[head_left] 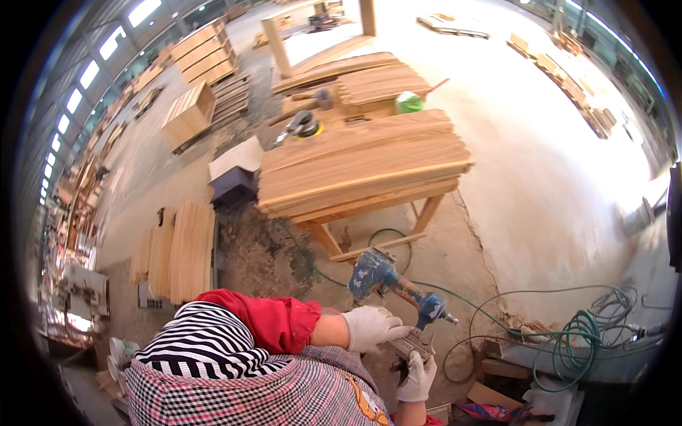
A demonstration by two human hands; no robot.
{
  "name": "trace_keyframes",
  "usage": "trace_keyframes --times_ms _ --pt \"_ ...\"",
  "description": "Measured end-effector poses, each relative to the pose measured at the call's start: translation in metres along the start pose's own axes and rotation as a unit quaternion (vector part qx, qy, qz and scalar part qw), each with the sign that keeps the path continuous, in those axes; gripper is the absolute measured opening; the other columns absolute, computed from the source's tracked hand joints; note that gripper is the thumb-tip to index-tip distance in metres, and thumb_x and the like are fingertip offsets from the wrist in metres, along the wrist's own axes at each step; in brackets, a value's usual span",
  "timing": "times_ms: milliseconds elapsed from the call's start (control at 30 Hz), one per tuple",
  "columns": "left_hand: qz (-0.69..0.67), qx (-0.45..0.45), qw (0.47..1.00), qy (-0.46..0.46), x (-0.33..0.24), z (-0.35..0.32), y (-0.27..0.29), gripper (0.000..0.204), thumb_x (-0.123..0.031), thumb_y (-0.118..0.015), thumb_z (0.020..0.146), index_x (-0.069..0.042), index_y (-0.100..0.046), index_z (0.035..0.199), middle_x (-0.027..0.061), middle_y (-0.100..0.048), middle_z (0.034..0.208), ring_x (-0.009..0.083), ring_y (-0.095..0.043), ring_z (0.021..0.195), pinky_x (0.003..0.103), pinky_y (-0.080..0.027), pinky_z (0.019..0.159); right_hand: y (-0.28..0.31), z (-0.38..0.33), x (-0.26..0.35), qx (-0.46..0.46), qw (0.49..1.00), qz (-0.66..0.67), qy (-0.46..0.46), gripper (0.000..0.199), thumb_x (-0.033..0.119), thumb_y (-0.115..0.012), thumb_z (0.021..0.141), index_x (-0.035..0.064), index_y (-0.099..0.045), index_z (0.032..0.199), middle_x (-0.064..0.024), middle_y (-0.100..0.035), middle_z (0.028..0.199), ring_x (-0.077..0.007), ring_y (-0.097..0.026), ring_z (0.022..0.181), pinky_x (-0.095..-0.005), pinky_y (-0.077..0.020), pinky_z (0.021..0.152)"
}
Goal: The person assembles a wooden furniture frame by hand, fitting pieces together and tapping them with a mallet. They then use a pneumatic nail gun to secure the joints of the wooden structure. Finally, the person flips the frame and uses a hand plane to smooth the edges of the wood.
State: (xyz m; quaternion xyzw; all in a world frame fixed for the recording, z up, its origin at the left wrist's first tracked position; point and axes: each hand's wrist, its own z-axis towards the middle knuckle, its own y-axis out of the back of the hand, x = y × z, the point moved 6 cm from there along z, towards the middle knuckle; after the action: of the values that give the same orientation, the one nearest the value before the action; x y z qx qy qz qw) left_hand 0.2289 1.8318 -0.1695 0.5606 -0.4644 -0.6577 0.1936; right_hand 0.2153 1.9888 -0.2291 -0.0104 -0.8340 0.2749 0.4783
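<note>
A worn blue nail gun (pixel 373 273) is held in front of me, with its head toward the workbench and its metal air fitting pointing right. My left hand (pixel 373 328), in a white work glove, has its fingers closed at the metal magazine (pixel 410 346) beneath the tool's handle. Lower down, my right hand (pixel 418 378), also gloved, is pinched around the magazine's near end. Whether nails or staples lie between the fingers is too small to tell.
Stacked wooden slats lie on a wooden workbench (pixel 362 167) ahead. A disc sander (pixel 305 126) and a green container (pixel 409 103) stand beyond them. More boards (pixel 190 252) are piled at left. A green air hose (pixel 586 341) coils on the right.
</note>
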Motion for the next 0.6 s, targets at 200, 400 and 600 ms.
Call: trace_keyframes --times_ms 200,400,600 --pt "0.028 0.069 0.989 0.124 0.035 -0.087 0.023 0.034 -0.017 -0.062 0.076 -0.009 -0.054 0.108 0.0141 -0.066 0.088 0.0355 -0.066 0.079 0.046 -0.053 0.066 -0.072 -0.007 -0.054 0.034 0.993 -0.011 -0.110 0.032 0.023 -0.059 0.093 0.0018 -0.055 0.115 -0.0108 -0.067 0.091 -0.0196 -0.064 0.064 -0.0321 -0.0522 0.051" --pt "0.097 0.057 0.987 0.110 0.111 -0.140 0.089 0.023 -0.015 -0.059 0.076 -0.009 -0.058 0.098 0.0140 -0.067 0.081 0.0354 -0.068 0.076 0.045 -0.054 0.062 -0.157 0.044 -0.096 0.162 0.967 -0.050 -0.189 0.038 0.030 -0.058 0.094 0.0052 -0.052 0.123 -0.0096 -0.065 0.096 -0.0207 -0.064 0.071 -0.0359 -0.0528 0.057" --pt "0.173 0.078 0.978 0.090 0.216 -0.170 0.147 0.015 -0.018 -0.054 0.081 -0.012 -0.058 0.095 0.0110 -0.066 0.076 0.0338 -0.068 0.074 0.045 -0.053 0.060 -0.219 0.114 -0.115 0.214 0.948 -0.056 -0.229 0.070 0.041 -0.069 0.086 0.0090 -0.036 0.139 -0.0107 -0.057 0.108 -0.0253 -0.063 0.085 -0.0422 -0.0537 0.073"
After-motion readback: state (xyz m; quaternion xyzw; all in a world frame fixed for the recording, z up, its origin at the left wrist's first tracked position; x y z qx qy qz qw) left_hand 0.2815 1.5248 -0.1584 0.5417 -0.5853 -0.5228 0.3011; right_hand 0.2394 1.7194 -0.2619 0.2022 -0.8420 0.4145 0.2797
